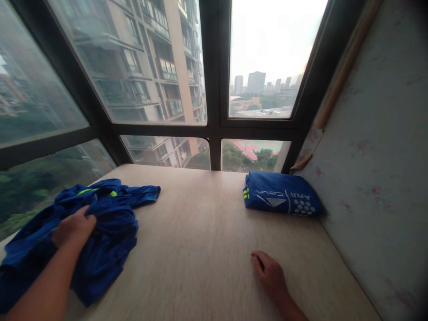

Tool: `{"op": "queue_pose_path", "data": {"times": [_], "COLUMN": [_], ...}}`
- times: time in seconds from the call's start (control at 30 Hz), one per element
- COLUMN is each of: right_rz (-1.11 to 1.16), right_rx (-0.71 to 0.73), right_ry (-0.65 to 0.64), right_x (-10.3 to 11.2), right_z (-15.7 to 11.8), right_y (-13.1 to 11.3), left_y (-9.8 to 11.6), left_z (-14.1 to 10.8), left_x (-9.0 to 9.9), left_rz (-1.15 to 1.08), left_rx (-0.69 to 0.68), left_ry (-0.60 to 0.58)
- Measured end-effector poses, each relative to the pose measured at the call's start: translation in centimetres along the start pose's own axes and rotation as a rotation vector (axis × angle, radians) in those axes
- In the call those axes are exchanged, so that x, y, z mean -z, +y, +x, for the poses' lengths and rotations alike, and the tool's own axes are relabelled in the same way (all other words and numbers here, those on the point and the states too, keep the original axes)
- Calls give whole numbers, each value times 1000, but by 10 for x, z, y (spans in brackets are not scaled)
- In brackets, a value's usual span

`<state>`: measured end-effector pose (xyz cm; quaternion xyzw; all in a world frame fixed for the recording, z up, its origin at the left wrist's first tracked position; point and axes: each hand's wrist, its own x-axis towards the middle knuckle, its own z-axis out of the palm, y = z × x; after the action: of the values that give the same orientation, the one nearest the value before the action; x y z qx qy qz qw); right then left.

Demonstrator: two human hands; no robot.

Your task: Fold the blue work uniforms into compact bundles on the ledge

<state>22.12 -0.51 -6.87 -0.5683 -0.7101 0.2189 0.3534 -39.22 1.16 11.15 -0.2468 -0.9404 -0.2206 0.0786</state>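
A crumpled blue garment (113, 223) with a yellow-green stripe lies on the left of the pale surface, one sleeve stretched to the right. My left hand (75, 226) is closed on its fabric near the stripe. At the back right, against the wall, rests a folded blue garment (270, 192) with white print and small yellow-green marks. My right hand (269, 272) is over the surface at the lower right, in front of the folded garment and apart from it. Its fingers are curled together with nothing visible in them.
The pale wooden surface (190, 240) reaches back to dark-framed windows (214, 129). A flower-patterned wall (374, 187) bounds it on the right. Buildings and trees show outside the glass.
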Motion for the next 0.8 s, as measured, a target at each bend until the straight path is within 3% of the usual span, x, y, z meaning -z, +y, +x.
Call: {"op": "queue_pose_path", "data": {"times": [0.1, 0.23, 0.37, 0.43, 0.53, 0.63, 0.73, 0.8], "right_rz": [9, 34, 58, 69, 93, 121, 130, 110], "right_rx": [8, 20, 15, 10, 14, 29, 40, 26], "right_ry": [14, 28, 6, -10, -8, 3, 9, 45], "right_x": [1, 3, 6, 6, 6, 4, 3, 3], "right_z": [1, 2, 2, 1, 0, 0, 1, 3], "right_y": [-2, -4, -6, -5, -3, 0, 1, 1], "left_y": [16, 60, 113, 139, 171, 194, 209, 215], "left_z": [-16, -47, -81, -99, -119, -127, -126, -127], "left_x": [18, 56, 112, 146, 195, 232, 239, 223], "left_rz": [-9, -324, -603, -732, -951, -1084, -1179, -1252], "left_rx": [-190, -530, -783, -820, -735, -684, -630, -585], "left_ry": [174, 484, 620, 669, 672, 580, 444, 344]}}
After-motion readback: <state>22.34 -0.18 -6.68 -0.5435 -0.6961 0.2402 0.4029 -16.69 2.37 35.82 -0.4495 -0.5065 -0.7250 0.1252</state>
